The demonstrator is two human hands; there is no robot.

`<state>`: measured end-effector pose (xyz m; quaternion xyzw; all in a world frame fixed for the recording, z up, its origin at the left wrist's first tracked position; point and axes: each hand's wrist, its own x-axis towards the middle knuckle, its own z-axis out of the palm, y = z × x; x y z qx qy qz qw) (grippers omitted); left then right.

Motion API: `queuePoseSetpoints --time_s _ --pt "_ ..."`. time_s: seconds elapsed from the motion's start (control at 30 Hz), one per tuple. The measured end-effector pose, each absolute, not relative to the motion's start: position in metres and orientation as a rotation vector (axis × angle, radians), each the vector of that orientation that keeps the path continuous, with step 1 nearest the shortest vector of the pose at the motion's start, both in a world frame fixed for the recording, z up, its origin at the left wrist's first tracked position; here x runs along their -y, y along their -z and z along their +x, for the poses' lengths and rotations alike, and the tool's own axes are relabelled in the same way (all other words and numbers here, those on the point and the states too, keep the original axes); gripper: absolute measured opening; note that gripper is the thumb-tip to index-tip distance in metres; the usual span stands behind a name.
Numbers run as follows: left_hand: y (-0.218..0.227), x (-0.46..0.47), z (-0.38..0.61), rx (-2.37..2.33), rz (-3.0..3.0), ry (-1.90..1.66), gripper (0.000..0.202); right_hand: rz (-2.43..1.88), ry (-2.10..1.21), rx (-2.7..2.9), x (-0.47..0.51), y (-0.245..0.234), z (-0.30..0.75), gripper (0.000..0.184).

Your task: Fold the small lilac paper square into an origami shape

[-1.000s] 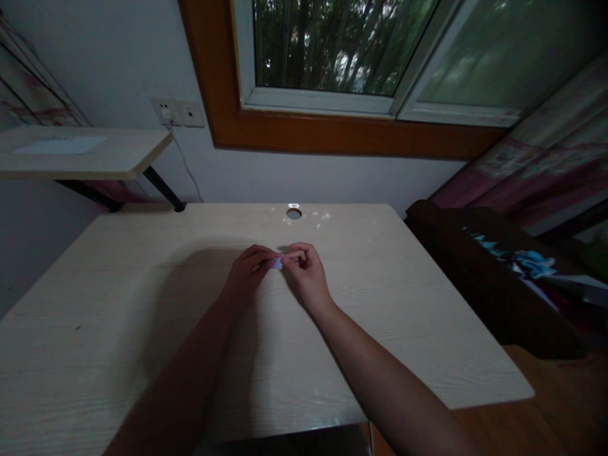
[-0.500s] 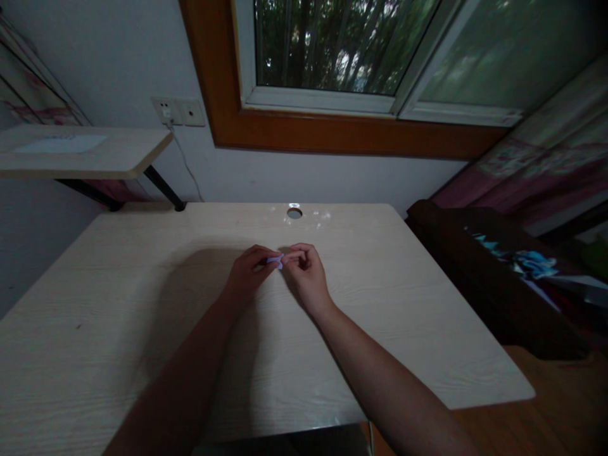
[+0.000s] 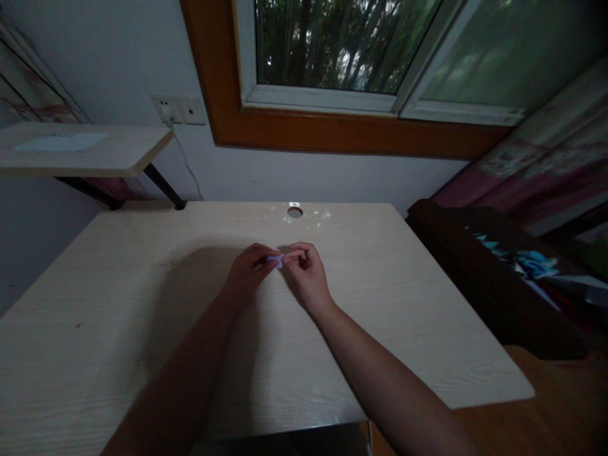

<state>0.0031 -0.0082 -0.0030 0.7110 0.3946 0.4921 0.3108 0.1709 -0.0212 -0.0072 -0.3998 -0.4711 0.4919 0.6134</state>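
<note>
Pinched between left hand and right hand: small pale purple bit of paper, both grips tight on it, over the middle of the pale wooden bench. Hardly moved since before.

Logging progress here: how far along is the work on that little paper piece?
Done: the paper is already a small, compact piece, seemingly folded. In hand: left hand and right hand pinch it over the desk. Left: too dim to tell.
</note>
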Motion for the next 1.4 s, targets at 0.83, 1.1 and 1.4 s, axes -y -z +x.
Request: queuePoseSetpoints --time_s 0.83,1.1,1.4 --pt "0.0057 0.0073 0.0028 -1.023 1.891 -1.321 0.016 -0.891 -1.166 1.081 0.0195 0.0084 0.1717 0.028" --pt "0.0031 0.0083 0.0038 -1.027 1.896 -1.296 0.014 -0.904 -1.163 1.069 0.0198 0.0071 0.1721 0.029" --pt "0.0066 0.0066 0.0028 -1.024 1.853 -1.295 0.017 -0.899 -1.158 1.085 0.0202 0.0087 0.1721 0.030"
